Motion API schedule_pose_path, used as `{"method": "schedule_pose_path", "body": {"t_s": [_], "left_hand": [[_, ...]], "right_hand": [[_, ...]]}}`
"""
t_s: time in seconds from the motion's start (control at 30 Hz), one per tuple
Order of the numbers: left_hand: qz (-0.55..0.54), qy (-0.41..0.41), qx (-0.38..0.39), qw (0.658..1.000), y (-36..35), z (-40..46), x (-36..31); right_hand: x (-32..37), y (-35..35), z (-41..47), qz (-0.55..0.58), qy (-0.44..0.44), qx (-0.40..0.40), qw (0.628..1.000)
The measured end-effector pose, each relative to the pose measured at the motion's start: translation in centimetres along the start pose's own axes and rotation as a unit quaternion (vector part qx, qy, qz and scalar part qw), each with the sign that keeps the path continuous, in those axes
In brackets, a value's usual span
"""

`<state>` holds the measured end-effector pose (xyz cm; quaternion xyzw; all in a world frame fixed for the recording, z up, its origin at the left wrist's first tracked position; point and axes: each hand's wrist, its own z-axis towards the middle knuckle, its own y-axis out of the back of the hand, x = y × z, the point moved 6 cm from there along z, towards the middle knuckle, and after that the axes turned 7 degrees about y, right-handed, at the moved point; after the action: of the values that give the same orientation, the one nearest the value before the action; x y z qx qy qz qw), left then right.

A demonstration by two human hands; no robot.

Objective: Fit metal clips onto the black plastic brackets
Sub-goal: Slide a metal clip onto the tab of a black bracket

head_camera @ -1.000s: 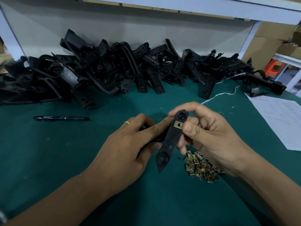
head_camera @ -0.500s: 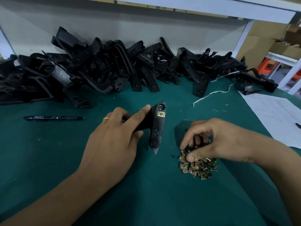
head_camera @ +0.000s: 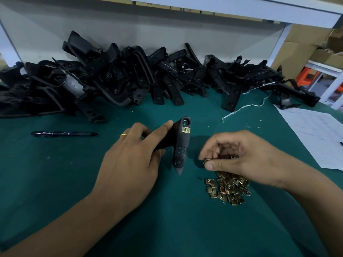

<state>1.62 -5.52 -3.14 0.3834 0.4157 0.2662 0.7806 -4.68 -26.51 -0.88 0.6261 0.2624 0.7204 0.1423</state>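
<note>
My left hand [head_camera: 130, 164] grips a black plastic bracket [head_camera: 181, 145] and holds it upright, its pointed end resting on the green mat. One brass-coloured metal clip [head_camera: 185, 130] sits fitted near the bracket's top hole. To the right, my right hand [head_camera: 235, 156] pinches a single metal clip [head_camera: 206, 161] between thumb and forefinger, just above a small heap of loose clips [head_camera: 228, 189] on the mat. The pinched clip is a short way right of the bracket's lower end, not touching it.
A long pile of black brackets [head_camera: 130, 80] lies along the back of the green mat [head_camera: 55, 182]. A black pen [head_camera: 65, 134] rests at the left, a white string [head_camera: 243, 108] and a printed sheet [head_camera: 315, 134] at the right.
My right hand left the bracket, dropped to the clip heap and has lifted slightly with one clip pinched. My left hand has turned the bracket upright with its point on the mat.
</note>
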Motion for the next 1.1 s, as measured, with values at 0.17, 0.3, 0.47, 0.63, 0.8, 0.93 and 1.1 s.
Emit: {"method": "schedule_pose_path", "body": {"t_s": [0.17, 0.3, 0.47, 0.63, 0.8, 0.93, 1.1], "left_hand": [[-0.004, -0.001, 0.001, 1.0, 0.1, 0.0, 0.0], [-0.005, -0.001, 0.001, 1.0, 0.0, 0.0, 0.0], [-0.005, -0.002, 0.003, 1.0, -0.1, 0.0, 0.0], [-0.001, 0.001, 0.0, 1.0, -0.1, 0.0, 0.1], [-0.011, 0.01, -0.005, 1.0, 0.1, 0.0, 0.2], [-0.016, 0.017, -0.013, 1.0, 0.2, 0.0, 0.3], [-0.034, 0.023, -0.026, 0.999, 0.5, 0.1, 0.4]], "right_hand": [[-0.3, 0.0, 0.4, 0.002, 0.017, -0.042, 0.999], [-0.4, -0.1, 0.7, -0.002, 0.028, -0.056, 0.998], [-0.8, -0.1, 0.7, -0.029, 0.015, -0.076, 0.997], [-0.9, 0.6, 0.6, 0.019, 0.012, -0.116, 0.993], [-0.3, 0.1, 0.8, 0.129, 0.017, -0.133, 0.983], [0.2, -0.4, 1.0, 0.204, 0.029, -0.188, 0.96], [0.7, -1.9, 1.4, 0.301, 0.042, -0.162, 0.939]]}}
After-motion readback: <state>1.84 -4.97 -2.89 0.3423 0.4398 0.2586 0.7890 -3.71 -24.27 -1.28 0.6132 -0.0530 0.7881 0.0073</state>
